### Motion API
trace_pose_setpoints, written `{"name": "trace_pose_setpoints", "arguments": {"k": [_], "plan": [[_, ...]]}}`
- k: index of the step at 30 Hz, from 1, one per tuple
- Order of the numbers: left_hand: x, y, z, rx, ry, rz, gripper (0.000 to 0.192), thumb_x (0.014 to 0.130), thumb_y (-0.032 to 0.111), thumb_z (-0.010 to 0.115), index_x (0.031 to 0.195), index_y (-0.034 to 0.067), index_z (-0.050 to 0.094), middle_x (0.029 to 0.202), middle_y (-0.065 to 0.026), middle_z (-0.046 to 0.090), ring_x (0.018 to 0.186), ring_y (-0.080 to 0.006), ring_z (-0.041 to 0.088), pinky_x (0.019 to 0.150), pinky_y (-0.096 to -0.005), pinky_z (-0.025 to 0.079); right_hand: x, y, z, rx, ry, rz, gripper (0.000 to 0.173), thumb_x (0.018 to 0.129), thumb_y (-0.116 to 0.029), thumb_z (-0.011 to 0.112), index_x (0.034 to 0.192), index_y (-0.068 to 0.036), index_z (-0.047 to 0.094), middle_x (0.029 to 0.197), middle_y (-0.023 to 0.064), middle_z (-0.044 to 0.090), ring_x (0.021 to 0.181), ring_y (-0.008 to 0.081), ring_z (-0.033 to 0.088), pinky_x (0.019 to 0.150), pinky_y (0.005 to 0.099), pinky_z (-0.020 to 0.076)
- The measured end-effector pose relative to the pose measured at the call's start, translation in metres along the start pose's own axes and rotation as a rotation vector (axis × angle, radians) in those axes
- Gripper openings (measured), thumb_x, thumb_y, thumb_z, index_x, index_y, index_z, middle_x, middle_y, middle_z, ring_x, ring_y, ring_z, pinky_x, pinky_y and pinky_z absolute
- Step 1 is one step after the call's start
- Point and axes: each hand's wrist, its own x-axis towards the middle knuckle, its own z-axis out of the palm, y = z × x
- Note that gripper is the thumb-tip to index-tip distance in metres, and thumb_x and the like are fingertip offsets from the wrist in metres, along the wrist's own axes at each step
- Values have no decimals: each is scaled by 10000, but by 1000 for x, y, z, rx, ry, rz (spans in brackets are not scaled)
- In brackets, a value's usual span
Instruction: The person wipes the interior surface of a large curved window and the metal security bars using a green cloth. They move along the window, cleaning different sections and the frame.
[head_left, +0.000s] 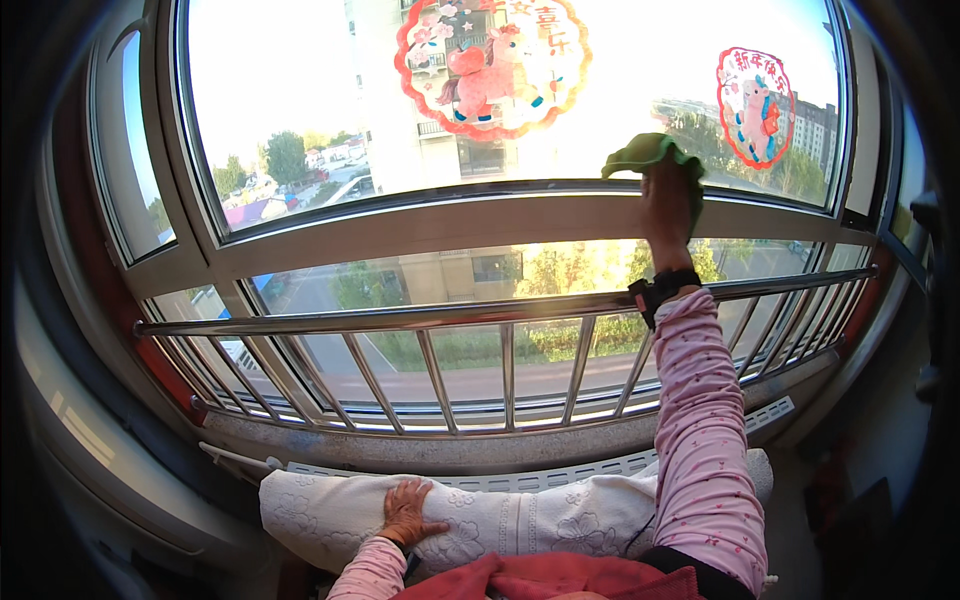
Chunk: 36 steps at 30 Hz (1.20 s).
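My right hand (667, 206) reaches up past the railing and presses a green cloth (646, 155) to the lower part of the large window pane (300, 82). The cloth bunches around the fingers, just above the bottom frame bar (450, 219). Down in front of me, my left hand (407, 513) rests palm down on a white cloth with raised flower patterns (600, 510), its fingers spread. That cloth lies draped over a radiator (555, 474) below the sill.
A shiny metal railing (420, 316) with upright bars crosses before the lower window. Two round decals, a pink horse (491, 71) and a smaller one (756, 109), stick to the glass. A stone sill (375, 448) runs beneath. A narrow side window (139, 150) stands at left.
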Motion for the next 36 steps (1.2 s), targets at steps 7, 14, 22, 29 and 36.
{"name": "trace_pose_setpoints", "arguments": {"k": [7, 14, 22, 29, 36], "plan": [[0, 0, -1, -9, -11, 2, 1102, 629, 754, 776, 1519, 216, 412, 1597, -110, 331, 1514, -335, 204, 1226, -548, 77, -29, -73, 22, 134, 18, -155, 475, 848, -158, 682, 1312, -86, 617, 1407, 172, 568, 1357, 347, 487, 1166, 492, 348], [-4, 3, -5, -23, 26, 20, 1090, 639, 747, 775, 1517, 210, 415, 1593, -115, 341, 1512, -333, 212, 1230, -526, 80, -35, -47, -20, 188, -78, -370, 296, 920, -126, 664, 1212, -76, 677, 1235, 148, 666, 1117, 367, 626, 979, 456, 496], [-1, 6, -7, -19, -15, -8, 1110, 633, 752, 773, 1522, 204, 398, 1598, -114, 318, 1518, -323, 188, 1231, -524, 63, -48, -74, -6, 13, -37, 2, 257, 940, -220, 634, 1127, -50, 678, 1212, 180, 651, 1163, 397, 568, 1056, 520, 405], [-3, -2, 1, -35, 4, 21, 1134, 631, 779, 759, 1529, 203, 374, 1597, -120, 307, 1517, -335, 168, 1224, -547, 39, -27, -60, -6, 245, 29, -330, 310, 875, -146, 686, 1183, -105, 689, 1226, 93, 680, 1087, 319, 647, 983, 444, 483], [-2, -3, 4, -23, 41, 30, 1130, 609, 807, 746, 1506, 210, 405, 1571, -115, 355, 1509, -333, 197, 1219, -554, 51, 67, 62, 19, 52, 122, -77, 370, 935, -186, 639, 1275, -57, 568, 1297, 188, 593, 1242, 337, 552, 1051, 424, 443]]}}
